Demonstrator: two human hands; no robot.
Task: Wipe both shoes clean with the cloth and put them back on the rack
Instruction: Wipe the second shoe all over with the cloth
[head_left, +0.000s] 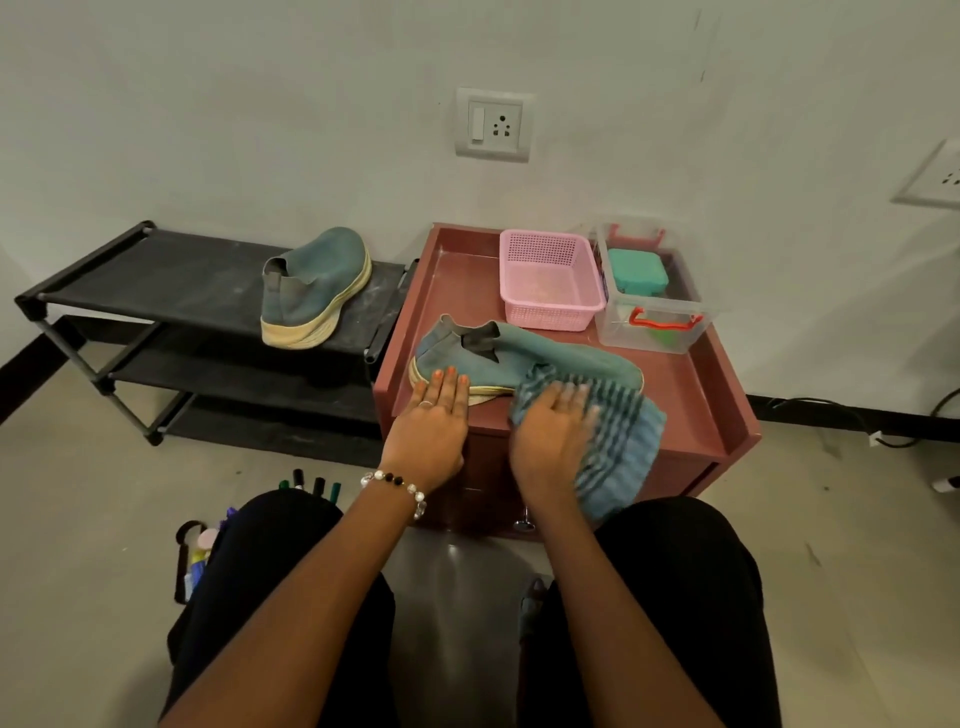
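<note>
One blue-green slip-on shoe lies on its side on the reddish-brown cabinet top, toe to the right. My left hand presses flat on its heel end with straight fingers. My right hand lies spread on the blue striped cloth, which covers the shoe's front and hangs over the cabinet's front edge. The hand is slightly blurred. The second shoe stands upright on the top shelf of the black shoe rack, to the left.
A pink perforated basket and a clear plastic box holding a teal container stand at the back of the cabinet top. Several markers and small items lie on the floor by my left knee. The wall is right behind.
</note>
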